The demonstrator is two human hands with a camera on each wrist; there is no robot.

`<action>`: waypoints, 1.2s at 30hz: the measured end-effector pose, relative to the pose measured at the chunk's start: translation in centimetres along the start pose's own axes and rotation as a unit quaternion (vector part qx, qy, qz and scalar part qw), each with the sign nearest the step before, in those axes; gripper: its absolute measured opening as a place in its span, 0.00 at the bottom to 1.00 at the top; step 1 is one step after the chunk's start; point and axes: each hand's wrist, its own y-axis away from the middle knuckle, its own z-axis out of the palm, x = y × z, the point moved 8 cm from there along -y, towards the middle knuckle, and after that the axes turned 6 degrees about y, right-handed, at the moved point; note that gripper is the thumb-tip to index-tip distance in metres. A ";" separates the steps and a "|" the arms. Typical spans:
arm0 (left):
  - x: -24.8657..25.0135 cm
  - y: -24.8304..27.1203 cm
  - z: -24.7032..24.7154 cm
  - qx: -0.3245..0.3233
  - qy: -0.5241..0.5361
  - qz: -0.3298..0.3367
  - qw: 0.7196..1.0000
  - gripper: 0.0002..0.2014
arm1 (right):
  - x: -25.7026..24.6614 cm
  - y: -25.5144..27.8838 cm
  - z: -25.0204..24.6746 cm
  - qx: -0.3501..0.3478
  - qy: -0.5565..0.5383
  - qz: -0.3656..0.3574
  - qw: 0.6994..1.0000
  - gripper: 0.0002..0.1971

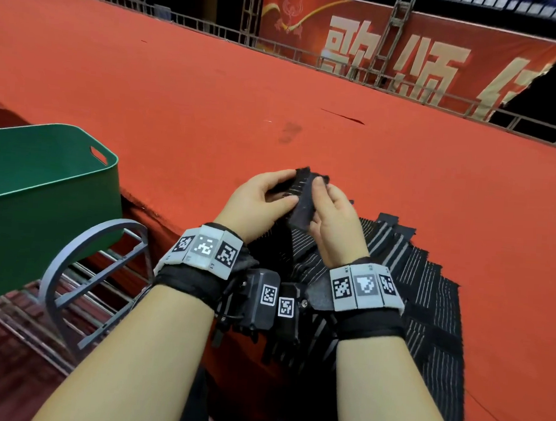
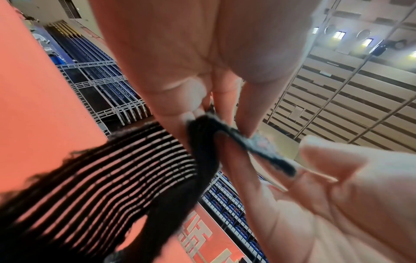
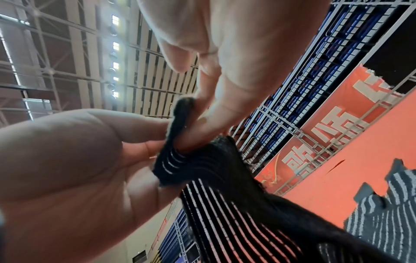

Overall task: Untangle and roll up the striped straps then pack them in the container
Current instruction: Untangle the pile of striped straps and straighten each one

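Both hands up over the red tabletop [image 1: 211, 108], working the end of one striped strap [image 1: 303, 195]. Left hand [image 1: 257, 202] pinching that end between thumb and fingertips; right hand [image 1: 331, 217] pinching it from the other side, thumb on top. From the left wrist view, the strap's end [image 2: 225, 135] folded over a finger, first turn of a roll just forming. From the right wrist view, the same fold [image 3: 180, 124] wrapped round a finger, with the rest of the strap [image 3: 225, 204] trailing down and away. Remaining straps [image 1: 427, 300] heaped on the tabletop under and to the right of the wrists, some hanging over the near edge, overlapping, how tangled hard to tell. Green container [image 1: 43, 196] off to the left, well apart from the hands; nothing visible inside from this angle.

Step in hand, most likely: starting the roll on a single strap. Next move probably calls for turning the end over itself tightly, feeding the tail in evenly, keeping the edges square and the tail free of the heap.
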 end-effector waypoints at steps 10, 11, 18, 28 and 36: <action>-0.3 0.1 -0.6 -0.012 0.025 -0.004 1.000 0.18 | -1.6 0.4 -0.4 -0.011 0.060 -0.103 0.993 0.20; -0.5 0.1 -0.5 -0.015 0.031 -0.010 0.999 0.17 | -1.9 0.6 -0.3 -0.024 0.060 -0.122 0.990 0.23; -0.6 0.2 -0.5 -0.027 0.072 -0.019 0.997 0.21 | -2.6 1.1 0.1 -0.052 0.155 -0.156 0.974 0.27; -1.8 -0.3 -0.9 0.036 0.148 -0.069 0.986 0.09 | -3.7 1.0 -2.6 0.037 0.286 -0.208 0.935 0.16; -2.0 -0.7 -3.1 0.061 -0.079 -0.040 0.994 0.08 | -2.9 0.9 -3.3 0.014 0.236 -0.173 0.956 0.10</action>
